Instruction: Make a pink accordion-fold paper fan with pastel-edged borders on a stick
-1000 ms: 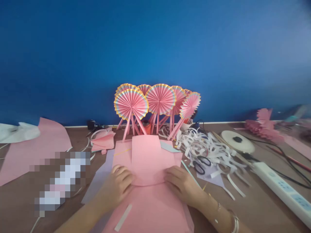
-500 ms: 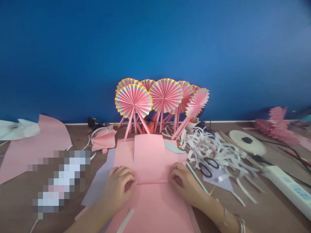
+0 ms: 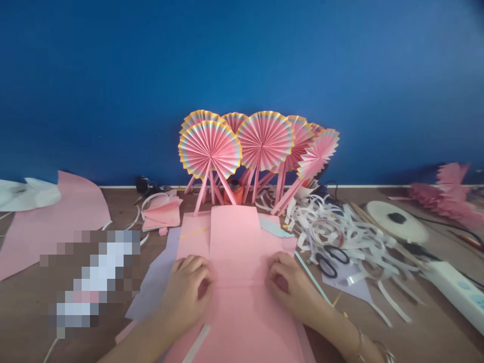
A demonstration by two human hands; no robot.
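A narrow pink paper sheet (image 3: 236, 247) lies over wider pink sheets (image 3: 245, 330), its near edge running across between my hands. At its left side, my left hand (image 3: 192, 287) is closed, fingers curled and pinching the edge of the paper. My right hand (image 3: 289, 285) pinches the opposite edge in the same way, its fingertips partly hidden. A thin white strip (image 3: 196, 344) rests near my left wrist. Lilac paper (image 3: 159, 277) pokes out from under the pile on the left.
Pleated pink paper fans (image 3: 210, 150) stand on stick legs at the back, before a blue wall. To the right are curled white paper strips (image 3: 321, 217), black-handled scissors (image 3: 327, 264), a round white lidded object (image 3: 397, 222) and a power strip (image 3: 456, 290). A pixelated patch covers something at left.
The camera view has shifted slightly, so the background sits a little differently. Both hands keep nearly the same hold on the pink paper's edges.
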